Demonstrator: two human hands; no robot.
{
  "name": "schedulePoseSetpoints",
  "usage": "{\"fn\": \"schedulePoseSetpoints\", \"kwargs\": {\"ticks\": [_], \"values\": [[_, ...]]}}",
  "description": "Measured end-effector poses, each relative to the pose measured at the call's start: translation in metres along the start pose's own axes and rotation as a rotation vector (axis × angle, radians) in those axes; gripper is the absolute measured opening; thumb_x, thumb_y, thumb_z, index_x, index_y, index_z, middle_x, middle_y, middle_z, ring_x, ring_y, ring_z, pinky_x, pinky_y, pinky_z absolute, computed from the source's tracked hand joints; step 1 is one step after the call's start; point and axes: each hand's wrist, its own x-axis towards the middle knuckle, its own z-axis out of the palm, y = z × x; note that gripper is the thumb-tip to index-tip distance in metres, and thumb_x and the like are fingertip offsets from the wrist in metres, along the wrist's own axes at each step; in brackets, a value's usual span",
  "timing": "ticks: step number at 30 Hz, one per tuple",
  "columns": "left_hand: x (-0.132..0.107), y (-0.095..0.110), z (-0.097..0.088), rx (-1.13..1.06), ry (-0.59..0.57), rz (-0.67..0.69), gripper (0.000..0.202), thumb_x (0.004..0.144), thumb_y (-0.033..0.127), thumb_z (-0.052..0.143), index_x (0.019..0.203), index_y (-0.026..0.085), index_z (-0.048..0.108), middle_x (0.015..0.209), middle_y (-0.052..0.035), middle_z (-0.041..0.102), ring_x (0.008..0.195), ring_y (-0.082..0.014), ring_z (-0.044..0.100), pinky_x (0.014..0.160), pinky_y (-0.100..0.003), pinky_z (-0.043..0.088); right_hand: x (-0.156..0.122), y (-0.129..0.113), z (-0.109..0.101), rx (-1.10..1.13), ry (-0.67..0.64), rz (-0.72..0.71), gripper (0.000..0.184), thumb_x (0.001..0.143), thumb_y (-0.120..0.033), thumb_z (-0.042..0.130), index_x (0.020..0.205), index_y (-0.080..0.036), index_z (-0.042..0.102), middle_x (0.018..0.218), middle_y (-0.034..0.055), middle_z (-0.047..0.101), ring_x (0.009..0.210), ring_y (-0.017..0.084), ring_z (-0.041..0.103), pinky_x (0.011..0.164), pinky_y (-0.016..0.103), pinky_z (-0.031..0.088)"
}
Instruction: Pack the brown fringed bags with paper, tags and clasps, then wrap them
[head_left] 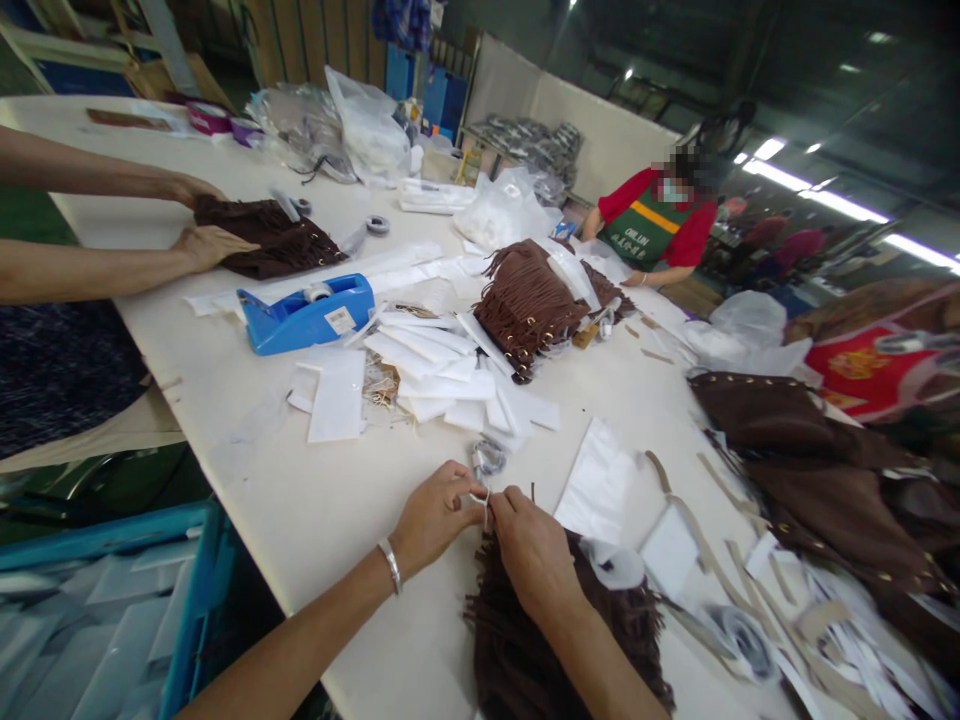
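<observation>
My left hand (433,515) and my right hand (529,540) meet over the near part of the white table (300,490). Both pinch a small white strip (480,497) between their fingertips. Under my right wrist lies a brown fringed bag (525,640), its fringe towards the table's edge. A silver bangle (390,565) is on my left wrist. A small metal ring piece (489,458) lies just beyond my fingers.
A blue tape dispenser (307,312) and several white paper pieces (435,365) lie mid-table. A stack of brown fringed bags (529,305) stands behind them. Another person's hands (202,225) press a brown bag at the left; a person in a red shirt (652,225) sits at the far side. Blue crates (97,600) are at lower left.
</observation>
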Motion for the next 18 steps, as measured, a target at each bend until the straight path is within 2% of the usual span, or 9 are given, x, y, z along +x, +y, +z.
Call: {"fn": "schedulePoseSetpoints", "kwargs": {"ticks": [2,4,6,8,11,14,16,18], "values": [[-0.001,0.001,0.001,0.066,0.012,0.062,0.012,0.081,0.031,0.065,0.084,0.023,0.074,0.111,-0.0030,0.059,0.074,-0.0128,0.055,0.075,-0.027,0.044,-0.002,0.003,0.001,0.159,0.050,0.045,0.016,0.095,-0.016,0.045,0.106,-0.020,0.056,0.097,0.0053,0.060,0.076,0.017,0.063,0.064,0.027,0.048],[-0.002,-0.001,0.002,0.070,0.005,0.122,0.013,0.084,0.028,0.061,0.079,0.022,0.072,0.105,-0.0035,0.061,0.085,-0.0170,0.058,0.082,-0.028,0.043,-0.004,0.006,0.000,0.281,0.090,0.045,0.031,0.095,-0.017,0.044,0.125,-0.022,0.049,0.113,0.0074,0.058,0.082,0.017,0.064,0.069,0.027,0.050],[-0.001,-0.006,0.002,0.066,-0.004,0.143,0.014,0.085,0.024,0.057,0.080,0.022,0.070,0.093,-0.0038,0.063,0.087,-0.0188,0.059,0.082,-0.028,0.044,-0.005,0.008,-0.002,0.331,0.076,-0.049,0.051,0.092,-0.012,0.045,0.141,-0.027,0.037,0.128,0.0079,0.053,0.091,0.016,0.064,0.074,0.027,0.051],[0.000,-0.009,0.001,0.060,-0.017,0.134,0.017,0.086,0.021,0.053,0.083,0.021,0.070,0.084,-0.0032,0.063,0.081,-0.0183,0.059,0.078,-0.027,0.044,-0.005,0.008,-0.003,0.348,0.040,-0.132,0.059,0.091,-0.009,0.044,0.144,-0.031,0.034,0.127,0.0058,0.054,0.096,0.016,0.063,0.078,0.025,0.050],[0.001,-0.009,-0.002,0.009,-0.084,0.160,0.020,0.088,0.023,0.051,0.090,0.021,0.072,0.090,-0.0044,0.066,0.086,-0.0187,0.060,0.082,-0.028,0.045,-0.004,0.010,0.000,0.393,0.044,-0.114,0.049,0.091,-0.010,0.045,0.136,-0.029,0.043,0.113,0.0032,0.059,0.096,0.016,0.063,0.078,0.024,0.048],[-0.002,-0.004,-0.006,-0.047,-0.152,0.190,0.022,0.089,0.024,0.052,0.099,0.023,0.072,0.104,-0.0054,0.066,0.098,-0.0196,0.061,0.091,-0.029,0.044,-0.004,0.013,0.005,0.470,0.064,-0.059,0.027,0.091,-0.012,0.047,0.114,-0.024,0.056,0.103,0.0021,0.059,0.090,0.016,0.061,0.076,0.024,0.046],[-0.003,-0.002,-0.007,-0.017,-0.151,0.193,0.022,0.089,0.022,0.053,0.101,0.024,0.072,0.105,-0.0050,0.066,0.099,-0.0192,0.060,0.092,-0.029,0.043,-0.005,0.014,0.007,0.514,0.066,-0.045,0.018,0.091,-0.012,0.047,0.101,-0.022,0.057,0.099,0.0014,0.058,0.085,0.015,0.060,0.074,0.024,0.045],[-0.003,0.000,-0.006,0.055,-0.112,0.203,0.020,0.089,0.023,0.053,0.098,0.024,0.072,0.103,-0.0047,0.065,0.097,-0.0188,0.060,0.090,-0.028,0.044,-0.007,0.014,0.010,0.536,0.084,-0.026,0.015,0.090,-0.011,0.046,0.097,-0.021,0.055,0.097,0.0012,0.057,0.083,0.015,0.059,0.073,0.024,0.044]]}}
